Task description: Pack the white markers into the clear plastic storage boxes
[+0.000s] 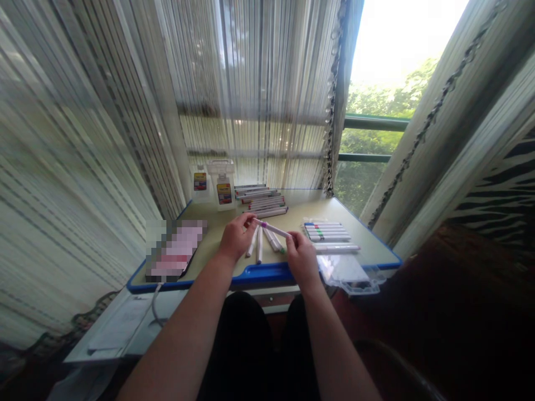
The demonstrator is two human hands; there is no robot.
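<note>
A slim white marker with a purple band (272,229) is held above a cream desk with a blue edge (346,209), slung between the two hands. The left hand (236,236) pinches the end by the band, fingertips together; the right hand (302,258) closes around the opposite end. The marker's long axis slants across the body, its left end farther out and its right end nearer the person. A small fan of loose white markers (259,246) lies beneath it, between the hands. The side-by-side row of white markers with coloured bands (328,231) lies right of and beyond the right hand, the nearer of the two, its long axes running roughly left to right.
</note>
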